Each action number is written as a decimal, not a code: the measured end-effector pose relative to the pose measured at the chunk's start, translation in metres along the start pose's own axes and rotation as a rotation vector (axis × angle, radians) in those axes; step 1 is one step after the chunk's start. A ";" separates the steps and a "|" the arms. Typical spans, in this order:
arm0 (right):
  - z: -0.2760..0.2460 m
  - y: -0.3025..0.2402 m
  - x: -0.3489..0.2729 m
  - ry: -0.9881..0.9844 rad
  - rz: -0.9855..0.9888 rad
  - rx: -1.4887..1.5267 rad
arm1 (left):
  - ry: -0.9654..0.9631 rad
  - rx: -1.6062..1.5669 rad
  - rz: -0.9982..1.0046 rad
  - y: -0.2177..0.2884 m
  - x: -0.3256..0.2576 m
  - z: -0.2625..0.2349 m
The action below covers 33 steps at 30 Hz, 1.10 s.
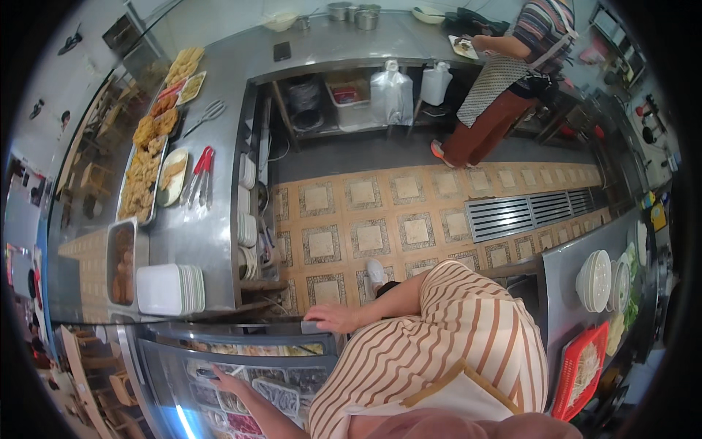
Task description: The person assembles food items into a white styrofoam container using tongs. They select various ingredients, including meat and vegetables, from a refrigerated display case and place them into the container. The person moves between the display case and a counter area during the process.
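At the lower left my left hand (228,383) reaches over a chilled display case, its fingers closed on a small dark handle (208,373) at the glass lid (241,359). Below the glass sit trays of food, among them a tray of pale grey strips (276,396) and one of red pieces (242,424). My right hand (333,318) lies palm down with fingers stretched over the grey corner (315,328) of the case. It holds nothing that I can see. A striped apron (431,322) covers my front.
Left on the steel counter (219,154) are fried food (142,179), red-handled tongs (201,172) and stacked white trays (172,287). A co-worker (504,88) stands at the back right holding a plate (463,48). Right stand white bowls (596,282) and a red basket (581,369). A drain grate (530,212) crosses the floor.
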State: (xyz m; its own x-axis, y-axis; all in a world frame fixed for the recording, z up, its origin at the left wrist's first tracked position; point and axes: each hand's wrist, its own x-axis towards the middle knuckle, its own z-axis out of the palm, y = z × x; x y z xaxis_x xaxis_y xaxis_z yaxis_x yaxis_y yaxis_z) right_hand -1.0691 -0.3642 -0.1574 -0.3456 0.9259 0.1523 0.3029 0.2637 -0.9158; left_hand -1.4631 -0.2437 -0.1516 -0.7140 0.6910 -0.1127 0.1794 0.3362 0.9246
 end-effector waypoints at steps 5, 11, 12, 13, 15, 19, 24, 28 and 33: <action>-0.015 0.007 0.005 -0.131 -0.051 0.021 | -0.125 -0.093 -0.122 0.078 -0.049 0.053; -0.035 0.041 0.020 -0.404 -0.076 0.069 | 0.126 0.364 0.031 0.046 -0.008 0.079; -0.047 0.051 0.019 -0.432 -0.009 0.079 | 0.184 0.481 0.055 0.043 -0.004 0.081; -0.065 0.061 0.019 -0.466 0.053 0.084 | 0.249 0.593 0.077 0.038 0.001 0.075; -0.094 0.096 0.009 -0.446 0.164 0.038 | 0.309 0.788 0.058 0.031 0.007 0.074; -0.162 0.147 -0.031 -0.394 0.480 -0.302 | 0.186 1.080 0.550 0.081 -0.058 0.089; -0.215 0.190 -0.072 -0.425 0.564 -0.262 | 0.492 0.688 1.118 0.091 -0.103 0.168; -0.247 0.209 -0.090 -0.305 0.805 -0.168 | 0.323 0.461 1.393 0.093 -0.143 0.263; -0.310 0.240 -0.084 -0.101 0.845 -0.111 | -0.986 0.758 1.336 0.134 -0.217 0.421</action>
State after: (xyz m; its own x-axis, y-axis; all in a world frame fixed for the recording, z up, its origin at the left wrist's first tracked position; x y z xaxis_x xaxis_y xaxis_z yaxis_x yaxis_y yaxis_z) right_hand -0.6923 -0.2948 -0.2743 -0.0407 0.7965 -0.6033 0.5778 -0.4738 -0.6646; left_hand -0.9993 -0.0794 -0.1569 0.7137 0.6969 0.0709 0.6636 -0.7050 0.2503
